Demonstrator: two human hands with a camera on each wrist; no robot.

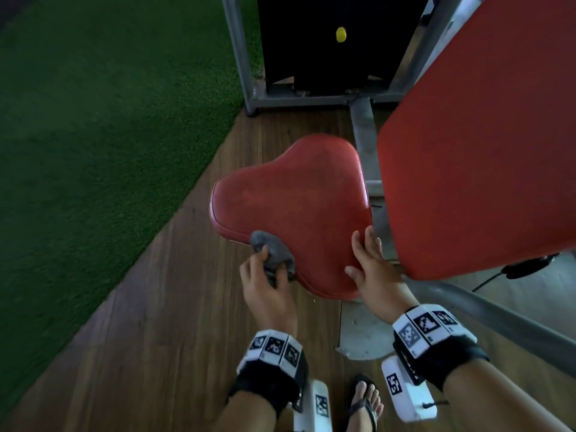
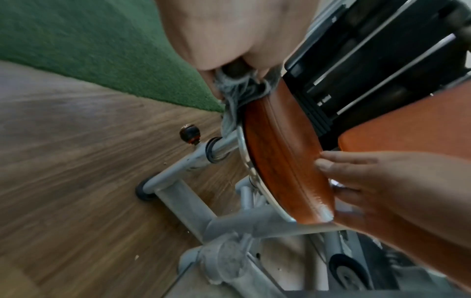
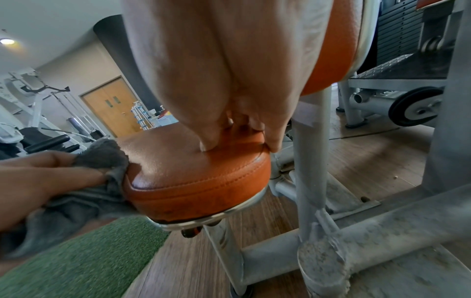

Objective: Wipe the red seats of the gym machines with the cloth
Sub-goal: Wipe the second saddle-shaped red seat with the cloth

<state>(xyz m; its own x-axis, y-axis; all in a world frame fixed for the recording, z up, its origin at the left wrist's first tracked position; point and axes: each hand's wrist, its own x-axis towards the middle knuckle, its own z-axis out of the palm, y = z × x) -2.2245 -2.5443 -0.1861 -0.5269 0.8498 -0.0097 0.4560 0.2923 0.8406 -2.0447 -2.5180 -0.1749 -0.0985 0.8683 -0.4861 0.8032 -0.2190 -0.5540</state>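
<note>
Red seat [image 1: 293, 210] sits low ahead of the person, wide end nearest, narrow end pointing away toward the metal frame [image 1: 363, 132]. Left hand [image 1: 268, 288] grips a bunched grey cloth [image 1: 271, 247], pressed against the seat's near-left edge where top meets side. Right hand [image 1: 374, 269] lies on the near-right corner, fingers straight over the top, thumb on the rim; it seems to steady the seat. Hands are apart, one at each near corner. Most of the top lies beyond and right of the cloth, so the wipe likely runs forward along the long axis. Red backrest [image 1: 486, 135] stands just right, untouched by the cloth.
</note>
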